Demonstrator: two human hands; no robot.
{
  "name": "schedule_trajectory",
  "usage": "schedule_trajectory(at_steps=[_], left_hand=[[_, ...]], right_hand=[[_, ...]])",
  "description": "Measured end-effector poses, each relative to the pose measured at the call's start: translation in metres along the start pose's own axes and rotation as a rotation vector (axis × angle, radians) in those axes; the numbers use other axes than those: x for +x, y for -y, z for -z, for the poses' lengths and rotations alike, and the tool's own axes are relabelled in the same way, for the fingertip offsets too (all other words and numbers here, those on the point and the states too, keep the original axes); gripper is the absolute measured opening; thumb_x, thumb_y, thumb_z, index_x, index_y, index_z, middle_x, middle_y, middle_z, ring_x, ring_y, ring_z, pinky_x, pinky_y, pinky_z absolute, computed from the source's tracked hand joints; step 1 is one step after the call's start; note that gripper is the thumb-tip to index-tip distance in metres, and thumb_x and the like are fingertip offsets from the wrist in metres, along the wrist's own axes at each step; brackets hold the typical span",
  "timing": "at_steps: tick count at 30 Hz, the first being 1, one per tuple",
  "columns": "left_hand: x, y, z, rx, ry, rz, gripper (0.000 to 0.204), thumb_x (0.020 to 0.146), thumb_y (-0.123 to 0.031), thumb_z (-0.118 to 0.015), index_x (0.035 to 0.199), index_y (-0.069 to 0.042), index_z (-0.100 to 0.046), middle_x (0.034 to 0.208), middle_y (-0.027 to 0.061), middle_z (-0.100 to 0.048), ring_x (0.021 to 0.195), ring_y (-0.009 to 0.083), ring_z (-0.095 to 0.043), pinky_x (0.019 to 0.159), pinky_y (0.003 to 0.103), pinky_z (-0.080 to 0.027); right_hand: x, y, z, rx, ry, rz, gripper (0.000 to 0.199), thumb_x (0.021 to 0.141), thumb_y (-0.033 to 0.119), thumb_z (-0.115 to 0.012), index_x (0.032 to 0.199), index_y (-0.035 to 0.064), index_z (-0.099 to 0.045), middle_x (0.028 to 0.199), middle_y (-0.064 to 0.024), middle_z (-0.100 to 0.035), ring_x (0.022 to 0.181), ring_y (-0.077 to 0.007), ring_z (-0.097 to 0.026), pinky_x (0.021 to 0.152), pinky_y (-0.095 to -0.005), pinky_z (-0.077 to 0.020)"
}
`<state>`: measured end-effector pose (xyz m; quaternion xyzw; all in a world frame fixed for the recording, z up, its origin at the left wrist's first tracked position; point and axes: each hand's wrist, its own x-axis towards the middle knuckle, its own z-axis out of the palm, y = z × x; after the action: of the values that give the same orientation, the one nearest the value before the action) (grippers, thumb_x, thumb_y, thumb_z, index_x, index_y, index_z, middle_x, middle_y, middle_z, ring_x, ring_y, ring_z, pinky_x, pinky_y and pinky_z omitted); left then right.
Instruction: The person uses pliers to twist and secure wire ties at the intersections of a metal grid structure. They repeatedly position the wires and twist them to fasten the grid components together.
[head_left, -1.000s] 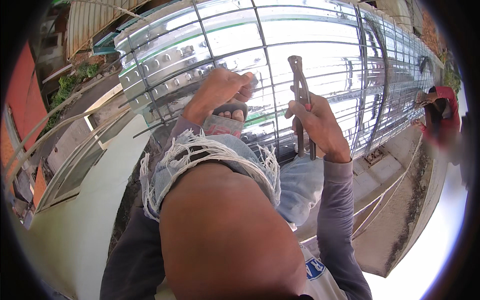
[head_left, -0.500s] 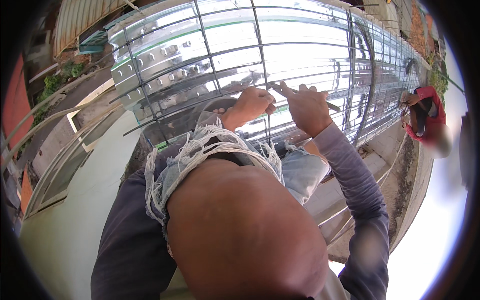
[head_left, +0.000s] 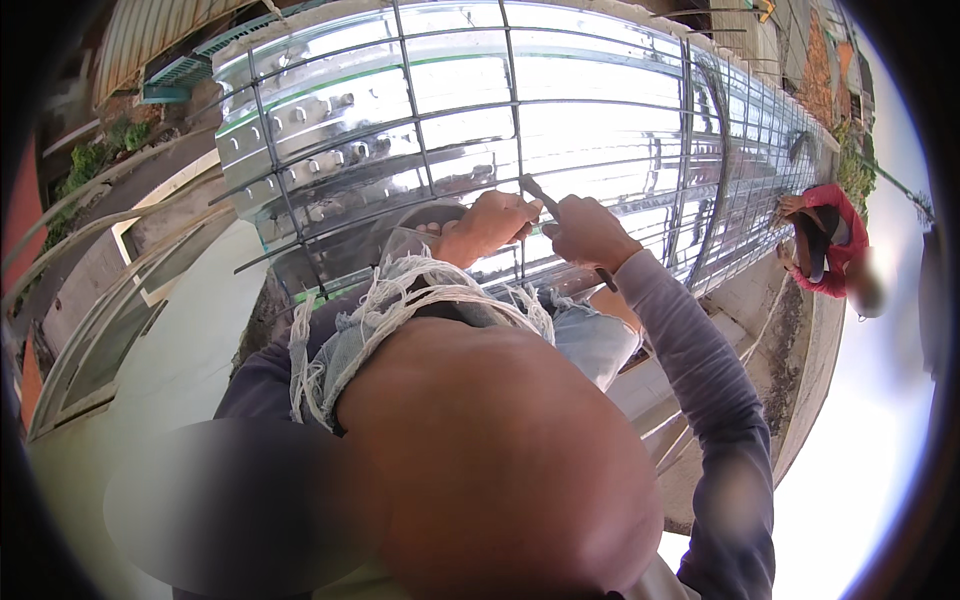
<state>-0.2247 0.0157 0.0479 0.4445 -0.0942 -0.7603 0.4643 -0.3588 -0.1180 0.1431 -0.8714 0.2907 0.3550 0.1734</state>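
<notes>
My right hand (head_left: 592,233) is closed around a dark metal tool, seemingly pincers (head_left: 541,195). Their head points up and left to a crossing of the steel bar mesh (head_left: 516,128), and a handle end sticks out below my palm. Just left of that head, my left hand (head_left: 492,226) is closed in a pinch by the same bar. What its fingers hold is too small to make out. Beneath the mesh lies shiny corrugated metal decking (head_left: 330,108). My bare knee, framed by frayed torn jeans (head_left: 420,272), fills the lower middle.
A co-worker in a red top (head_left: 850,228) crouches at the far right end of the mesh. A pale wall (head_left: 190,330) drops away on the left, with cables (head_left: 110,225) strung beside it. A concrete ledge (head_left: 800,400) runs along the right. A blurred dark shape covers the lower left.
My right hand has moved slightly down and left. The pincers have swung from nearly level to steeply slanted, their handle now pointing down. A blurred dark shape has appeared at lower left.
</notes>
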Motion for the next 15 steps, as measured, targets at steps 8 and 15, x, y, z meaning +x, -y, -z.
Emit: schedule_trajectory(at_steps=[8, 15], left_hand=[[0.014, 0.013, -0.011, -0.679, 0.244, 0.135, 0.036, 0.106, -0.04, -0.064, 0.114, -0.005, -0.07, 0.103, 0.0094, -0.075, 0.099, 0.0195, -0.067, 0.089, 0.038, -0.051], [0.03, 0.01, -0.039, -0.614, -0.038, 0.156, 0.024, 0.112, -0.029, -0.058, 0.119, -0.007, -0.063, 0.115, 0.0061, -0.075, 0.111, 0.0187, -0.067, 0.104, 0.037, -0.046]], right_hand=[[-0.017, 0.026, -0.005, 1.695, 0.353, -0.387, 0.025, 0.093, 0.01, -0.075, 0.11, -0.004, -0.065, 0.073, -0.0063, -0.066, 0.06, -0.0147, -0.067, 0.049, -0.0293, -0.0548], [-0.062, 0.079, -0.011, -0.245, -0.249, -0.346, 0.02, 0.088, 0.011, -0.066, 0.099, -0.0056, -0.066, 0.084, -0.0226, -0.071, 0.073, -0.0352, -0.075, 0.064, -0.042, -0.0602]])
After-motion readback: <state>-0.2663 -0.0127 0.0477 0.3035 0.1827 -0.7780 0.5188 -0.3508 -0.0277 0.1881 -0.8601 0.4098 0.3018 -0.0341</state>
